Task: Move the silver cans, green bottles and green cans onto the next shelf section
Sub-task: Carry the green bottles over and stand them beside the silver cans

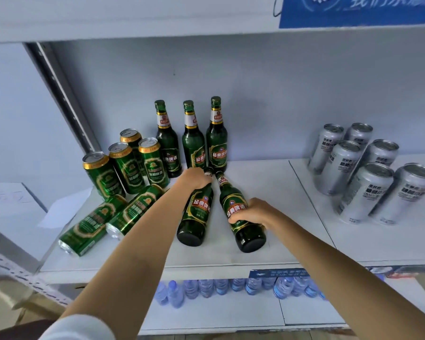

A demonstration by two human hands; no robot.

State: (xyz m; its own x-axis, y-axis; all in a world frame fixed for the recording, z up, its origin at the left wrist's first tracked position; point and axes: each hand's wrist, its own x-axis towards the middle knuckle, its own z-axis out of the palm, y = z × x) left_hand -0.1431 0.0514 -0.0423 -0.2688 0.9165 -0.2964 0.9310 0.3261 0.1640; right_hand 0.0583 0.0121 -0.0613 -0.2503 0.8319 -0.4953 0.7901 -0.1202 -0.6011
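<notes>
Three green bottles [193, 138] stand upright at the back of the white shelf [255, 192]. Two more lie flat in front of them, necks pointing back. My left hand [194, 179] grips the neck of the left lying bottle [196, 214]. My right hand [249, 212] is closed over the body of the right lying bottle [238, 204]. Several green cans [125, 165] stand to the left, and two green cans [108, 219] lie on their sides near the shelf's front left. Several silver cans [363, 173] stand on the shelf section to the right.
A seam [309, 200] divides this shelf section from the right one. A metal upright [59, 94] bounds the left side. Water bottles [231, 288] line the lower shelf. A blue sign [353, 11] hangs from the shelf above.
</notes>
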